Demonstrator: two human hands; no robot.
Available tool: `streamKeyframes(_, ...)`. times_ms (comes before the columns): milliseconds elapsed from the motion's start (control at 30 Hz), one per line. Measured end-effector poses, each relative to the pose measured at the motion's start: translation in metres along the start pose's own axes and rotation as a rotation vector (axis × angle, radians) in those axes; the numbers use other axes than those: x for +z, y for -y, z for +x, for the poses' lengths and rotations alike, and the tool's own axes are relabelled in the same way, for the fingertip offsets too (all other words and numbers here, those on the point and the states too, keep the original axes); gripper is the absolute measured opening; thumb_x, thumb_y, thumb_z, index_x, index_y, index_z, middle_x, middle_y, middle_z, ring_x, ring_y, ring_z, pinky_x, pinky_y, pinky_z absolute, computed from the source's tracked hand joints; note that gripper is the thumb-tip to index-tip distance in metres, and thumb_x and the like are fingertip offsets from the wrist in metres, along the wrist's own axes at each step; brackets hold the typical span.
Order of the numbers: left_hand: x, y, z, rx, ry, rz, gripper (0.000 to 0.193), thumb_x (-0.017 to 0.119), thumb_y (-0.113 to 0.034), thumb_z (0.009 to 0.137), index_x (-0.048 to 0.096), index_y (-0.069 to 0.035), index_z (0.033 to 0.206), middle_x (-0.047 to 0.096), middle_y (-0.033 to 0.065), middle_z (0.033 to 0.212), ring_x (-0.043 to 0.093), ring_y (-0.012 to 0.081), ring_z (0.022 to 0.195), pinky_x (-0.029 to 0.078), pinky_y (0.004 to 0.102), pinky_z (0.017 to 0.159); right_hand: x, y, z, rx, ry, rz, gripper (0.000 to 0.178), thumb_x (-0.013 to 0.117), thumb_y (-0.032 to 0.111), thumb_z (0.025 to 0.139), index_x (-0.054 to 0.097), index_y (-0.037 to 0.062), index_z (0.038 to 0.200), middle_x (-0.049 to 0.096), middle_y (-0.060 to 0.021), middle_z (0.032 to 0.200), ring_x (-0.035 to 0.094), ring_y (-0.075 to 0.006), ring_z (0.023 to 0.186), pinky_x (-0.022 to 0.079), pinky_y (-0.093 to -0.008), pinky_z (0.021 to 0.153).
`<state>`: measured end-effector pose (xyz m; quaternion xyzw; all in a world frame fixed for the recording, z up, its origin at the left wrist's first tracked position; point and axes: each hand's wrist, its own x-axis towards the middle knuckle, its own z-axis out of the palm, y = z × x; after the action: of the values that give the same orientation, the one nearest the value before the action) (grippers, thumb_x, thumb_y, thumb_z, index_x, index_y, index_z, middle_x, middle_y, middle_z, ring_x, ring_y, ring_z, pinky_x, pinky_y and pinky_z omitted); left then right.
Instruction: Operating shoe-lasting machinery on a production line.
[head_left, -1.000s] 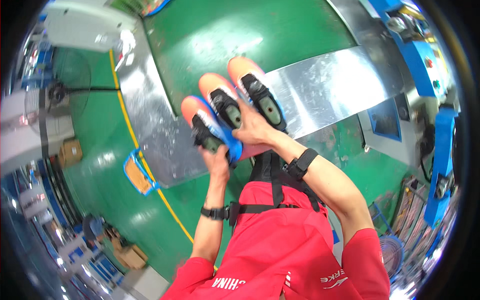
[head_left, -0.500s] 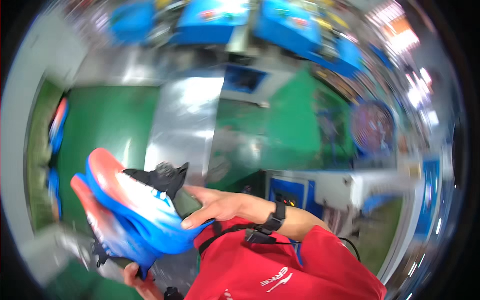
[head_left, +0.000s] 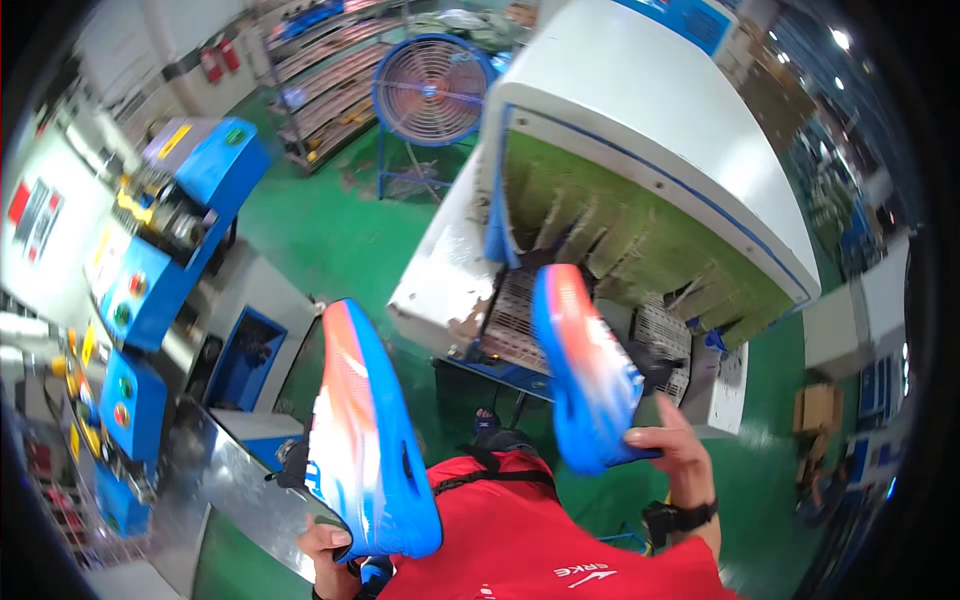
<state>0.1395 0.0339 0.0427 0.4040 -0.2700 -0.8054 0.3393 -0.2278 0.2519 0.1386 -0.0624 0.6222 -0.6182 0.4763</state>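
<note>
On my feed, my left hand grips one shoe at seven o'clock, my right hand another shoe at four; a white machine stands at one.

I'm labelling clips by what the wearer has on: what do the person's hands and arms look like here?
The left hand and right hand are gloveless. The right wrist wears a black strap with a boxy black piece; a red sleeve covers that arm higher up. The left sleeve can't be made out.
</note>
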Motion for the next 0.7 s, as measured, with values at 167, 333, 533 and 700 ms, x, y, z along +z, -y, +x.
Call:
streamKeyframes(167,0.083,-0.026,0.055,-0.172,0.261,0.182,0.085,0.057,-0.016,0.053,0.041,0.009,0.133,0.062,0.0176,0.087,0.057,0.0243,0.053,0.049,0.0329,0.048,-0.092,-0.042,0.051,-0.378,-0.945,-1.132,0.067,0.07,0.017,0.084,0.04,-0.0071,0.139,0.058,-0.0192,0.127,0.057,-0.0256,0.112,0.044,-0.0343,0.1)
streamKeyframes(333,0.125,-0.029,0.059,-0.19,0.317,0.287,0.063,0.058,-0.017,0.066,0.051,0.009,0.123,0.057,0.0103,0.062,0.045,0.0168,0.036,0.036,0.0282,0.033,-0.132,-0.031,0.109,-0.367,-0.995,-0.753,0.054,0.066,0.02,0.084,0.05,-0.003,0.131,0.063,-0.0215,0.119,0.061,-0.0325,0.109,0.044,-0.0366,0.098)
streamKeyframes(533,0.136,-0.052,0.049,-0.272,0.369,0.196,0.054,0.057,-0.012,0.073,0.05,0.007,0.123,0.063,0.0125,0.088,0.059,0.0165,0.058,0.047,0.0281,0.049,0.025,-0.039,0.07,-0.832,-0.398,-0.442,0.053,0.059,0.018,0.094,0.042,0.0014,0.141,0.05,-0.0131,0.139,0.05,-0.0249,0.127,0.038,-0.0403,0.109)
streamKeyframes(700,0.149,-0.065,0.023,-0.163,0.429,0.359,0.081,0.066,-0.013,0.069,0.033,0.003,0.142,0.058,0.0148,0.115,0.062,0.0234,0.101,0.051,0.035,0.088,0.139,-0.05,0.05,-0.11,0.632,0.328,0.078,0.066,0.026,0.092,0.022,0.0022,0.152,0.048,-0.0101,0.14,0.048,-0.0187,0.127,0.037,-0.0349,0.109)
